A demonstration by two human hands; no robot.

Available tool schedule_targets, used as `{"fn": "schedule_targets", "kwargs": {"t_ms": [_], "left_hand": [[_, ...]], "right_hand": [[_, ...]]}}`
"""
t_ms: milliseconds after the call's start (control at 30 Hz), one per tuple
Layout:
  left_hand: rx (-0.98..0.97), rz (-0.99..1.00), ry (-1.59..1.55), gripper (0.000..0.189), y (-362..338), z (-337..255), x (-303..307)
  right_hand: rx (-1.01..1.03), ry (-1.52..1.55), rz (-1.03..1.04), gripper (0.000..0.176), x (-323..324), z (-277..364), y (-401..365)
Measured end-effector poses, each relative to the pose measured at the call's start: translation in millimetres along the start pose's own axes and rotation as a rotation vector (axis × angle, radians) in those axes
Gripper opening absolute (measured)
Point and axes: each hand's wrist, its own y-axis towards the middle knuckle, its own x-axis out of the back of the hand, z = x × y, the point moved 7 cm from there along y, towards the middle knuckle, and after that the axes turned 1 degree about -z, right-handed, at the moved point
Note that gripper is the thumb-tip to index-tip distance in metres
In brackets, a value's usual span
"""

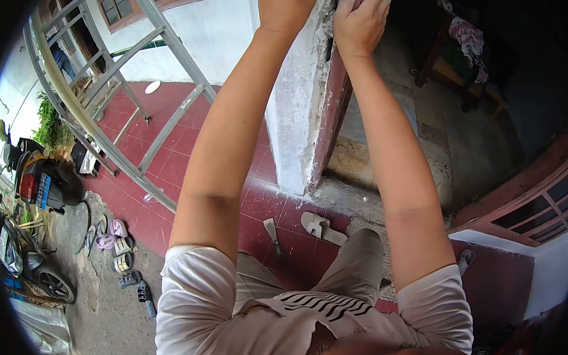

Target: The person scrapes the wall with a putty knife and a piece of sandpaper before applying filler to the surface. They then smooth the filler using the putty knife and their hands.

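White sleeves (193, 291) sit nearest; right hand (360, 19) wraps its fingers round the red door frame (332, 111) (up beside the plastered wall corner (299, 99)), left hand (285, 7) against that corner, grip cropped, cannot tell

Counted at the doorway

Two hands, left hand (286, 7) and right hand (360, 16); one red frame (333, 110); one ladder (169, 129); one scraper (273, 234); one white sandal (322, 227); two motorbikes (40, 184) (19, 254); one chair (455, 65); loose footwear (117, 244) by the motorbikes, too jumbled to count.
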Motion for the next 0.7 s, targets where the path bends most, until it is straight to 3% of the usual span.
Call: {"fn": "schedule_targets", "kwargs": {"t_ms": [133,300,400,700], "left_hand": [[0.079,0.096,0.013,0.021,-61.9,-8.2,9.5],[0.079,0.053,0.047,0.033,-144.5,-5.4,13.2],[0.182,0.101,0.041,0.036,-179.6,-7.6,18.2],[0.283,0.124,0.06,0.035,-212.9,-17.5,23.2]], "right_hand": [[-0.012,-0.011,-0.012,0.044,2.0,2.3,-1.2],[0.008,-0.029,-0.02,0.044,0.8,1.4,-4.0],[0.004,-0.019,-0.019,0.043,0.4,1.1,-5.7],[0.001,-0.016,-0.01,0.042,1.0,4.1,-3.7]]}}
